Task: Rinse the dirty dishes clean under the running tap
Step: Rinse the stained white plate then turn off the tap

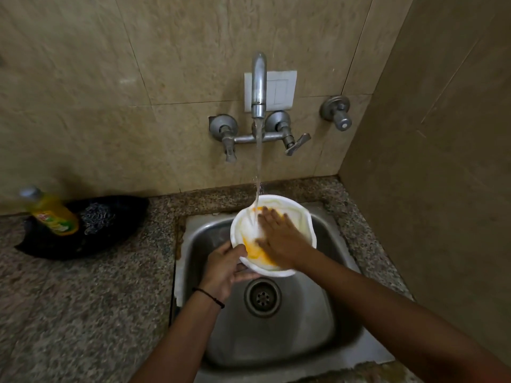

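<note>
Both forearms enter from the bottom edge, cut off by the frame. Below them the sink (276,341) has its drain (262,297) bare in the middle. The left hand (225,268), a black band at its wrist, grasps the near-left rim of the plate (296,217), thumb over the edge and fingers under it, mostly hidden. The right hand (282,239) lies flat on the plate's face with fingers spread and loose, gripping nothing; its fingertips are blurred. The plate is white and round, so it has no long axis. It is held above the back half of the sink, tilted with its face up toward the camera, far rim higher. Yellow residue (257,254) shows at the hand's edges; how much lies under the palm cannot be told. Water (258,161) falls from the tap (259,84) onto the plate's upper left. Far left on the counter (83,313), a yellow bottle (52,214) is blurred, leaning against a dark heap with a steel scrubber (95,214).
</note>
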